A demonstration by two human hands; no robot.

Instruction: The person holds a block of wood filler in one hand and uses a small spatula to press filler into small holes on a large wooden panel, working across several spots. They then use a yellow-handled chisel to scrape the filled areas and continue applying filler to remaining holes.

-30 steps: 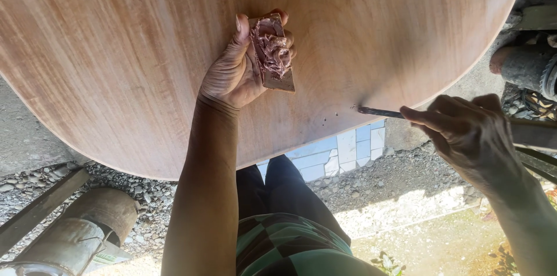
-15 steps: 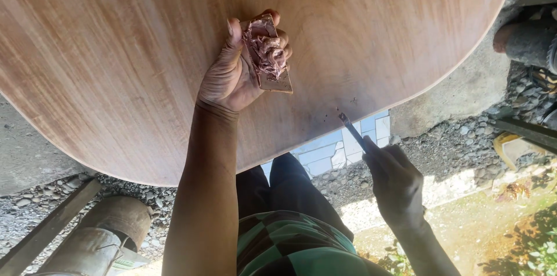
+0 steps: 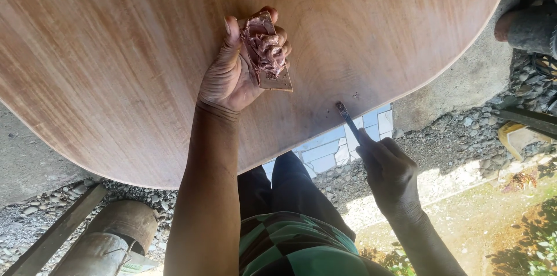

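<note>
Since half a second before, the right hand had edged up toward 12 o'clock, bringing the blade tip onto the board near its rounded rim; a full second back that hand had come in from 3 o'clock with the blade lying nearly flat. Its grip was closed tight round the handle, index finger stretched along the thin, dark metal strip. Small pits and specks marked the wood at the tip.

The left hand lay at the middle of the board, its grip closed on a small flat slab, thumb on one edge and fingers curled over the far side. A lumpy, glossy pinkish-brown mound of putty sat piled on the slab.

The board was smooth, pale reddish-brown, with long straight grain and a curved edge. Below it at 6 o'clock lay grey gravel, a patch of pale blue tiles, and a green-and-black checked shirt. A rusty cylinder lay at 7 o'clock.
</note>
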